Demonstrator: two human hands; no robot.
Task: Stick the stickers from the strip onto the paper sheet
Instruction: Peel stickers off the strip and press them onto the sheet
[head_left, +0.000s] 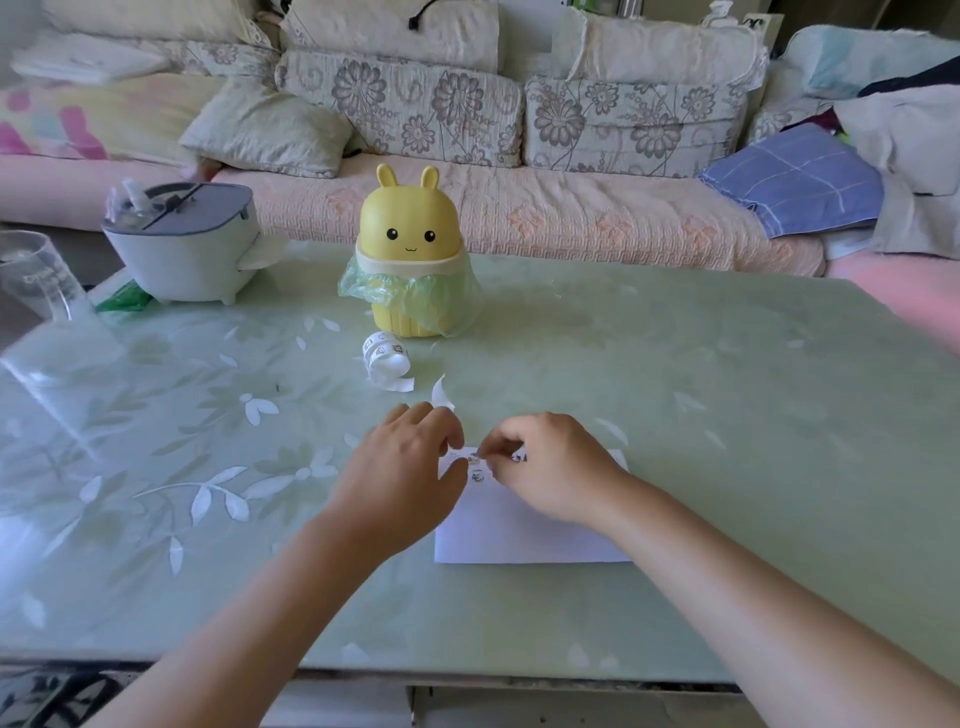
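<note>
A white paper sheet (519, 540) lies on the green table in front of me. A few small stickers (477, 475) sit near its far edge. My right hand (545, 467) is over the sheet's top, fingertips pinched on a small sticker at the paper. My left hand (405, 467) rests at the sheet's left edge with fingers loosely curled; a curled white backing piece (441, 396) sticks up just beyond its fingers, and whether the hand holds it is hidden. A curled sticker strip (385, 361) lies farther back on the table.
A yellow bunny-shaped bin (410, 249) with a green bag stands behind the strip. A grey-white appliance (182, 244) and a clear measuring cup (39, 280) sit at the far left. A sofa with cushions runs behind the table (727, 415).
</note>
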